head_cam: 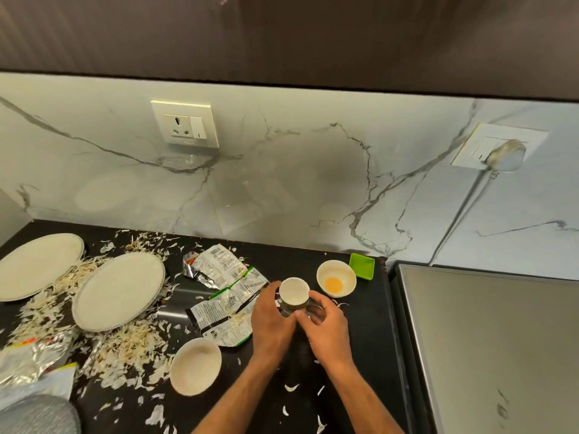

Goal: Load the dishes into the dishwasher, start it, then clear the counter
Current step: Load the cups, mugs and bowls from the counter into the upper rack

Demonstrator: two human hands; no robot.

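Both hands meet around a small cup (294, 291) with a white inside and dark outer wall, at the middle of the black counter (360, 339). My left hand (272, 321) grips its left side. My right hand (326, 321) pinches its right side, near the handle. Just right of the cup sits a white bowl (336, 278) with yellow residue. Another white bowl (195, 366) lies near the front. Two white plates (119, 289) (37, 267) rest at the left among food scraps.
Torn snack wrappers (225, 277) lie left of the cup. A small green dish (362, 266) stands by the wall. Shredded peelings (125, 346) cover the left counter, with foil packets (34, 355) at the front left. A steel surface (501, 339) fills the right. Wall sockets (185, 123) sit above.
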